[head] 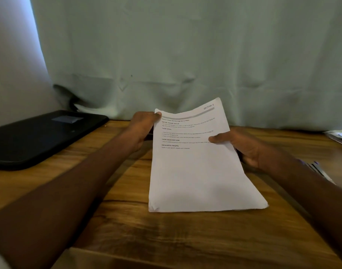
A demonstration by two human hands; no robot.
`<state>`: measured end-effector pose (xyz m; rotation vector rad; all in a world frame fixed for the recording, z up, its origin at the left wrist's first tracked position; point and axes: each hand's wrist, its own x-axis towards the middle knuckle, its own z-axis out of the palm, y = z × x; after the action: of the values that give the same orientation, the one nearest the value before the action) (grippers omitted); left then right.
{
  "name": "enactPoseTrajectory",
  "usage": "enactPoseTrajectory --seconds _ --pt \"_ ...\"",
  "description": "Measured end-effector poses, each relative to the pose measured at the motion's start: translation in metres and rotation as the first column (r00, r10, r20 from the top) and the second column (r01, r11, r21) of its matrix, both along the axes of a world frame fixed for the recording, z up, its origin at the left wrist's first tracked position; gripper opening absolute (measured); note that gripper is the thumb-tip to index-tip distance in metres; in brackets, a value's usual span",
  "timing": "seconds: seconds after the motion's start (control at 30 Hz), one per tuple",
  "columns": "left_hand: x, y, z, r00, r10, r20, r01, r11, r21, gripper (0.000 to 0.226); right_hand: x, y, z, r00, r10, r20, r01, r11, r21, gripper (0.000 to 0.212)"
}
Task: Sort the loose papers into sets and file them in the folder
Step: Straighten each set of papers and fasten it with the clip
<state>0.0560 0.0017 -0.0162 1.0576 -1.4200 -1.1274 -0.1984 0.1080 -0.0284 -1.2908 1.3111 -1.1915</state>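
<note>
At far left a black folder point(44, 136) lies flat and closed on the wooden table point(127, 220), well apart from the work. Next comes the left hand point(142, 129), which pinches the far-left corner of the papers point(193, 171), thumb on the printed face and the other fingers hidden behind. The papers are a thin stack held at table centre, tilted up toward the far side, with the near edge resting on or just above the wood; the top sheet is headed "SECTION 1". The right hand point(242, 144) grips the right edge, thumb pressed across the text and fingers curled beneath. At far right more sheets point(339, 135) lie on the table's edge, and something pale and streaked point(319, 169) shows beside the right forearm, too blurred to name. The near-left corner of the stack is already splayed, so the sheets could fan or slide apart if either pinch loosens, which would likely mix the sets. The folder looks shut and out of easy reach; opening it would probably need one hand free, leaving the stack on a single grip and prone to sagging or dropping pages.
</note>
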Motion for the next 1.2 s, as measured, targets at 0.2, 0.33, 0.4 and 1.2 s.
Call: enactPoseTrajectory --seconds 0.2,0.33,0.4,1.2 --pt "0.010 -0.013 -0.003 0.994 0.038 -0.104 -0.028 0.994 0.102 0.022 0.007 0.002 -0.001 0.998 0.065 0.023 -0.066 0.998 0.023 0.041" --pt "0.016 -0.018 -0.006 0.979 0.005 -0.204 0.024 0.990 0.142 0.020 0.010 0.002 -0.002 0.998 0.050 0.046 -0.051 0.999 0.013 0.040" --pt "0.018 -0.017 -0.006 0.965 -0.033 -0.259 0.080 0.981 0.175 0.028 0.010 0.002 -0.003 0.997 0.045 0.063 -0.046 0.999 0.009 0.039" --pt "0.005 -0.011 -0.011 0.958 -0.081 -0.276 0.156 0.953 0.260 0.030 0.003 -0.004 -0.003 0.983 -0.045 0.179 0.035 0.998 0.057 0.036"
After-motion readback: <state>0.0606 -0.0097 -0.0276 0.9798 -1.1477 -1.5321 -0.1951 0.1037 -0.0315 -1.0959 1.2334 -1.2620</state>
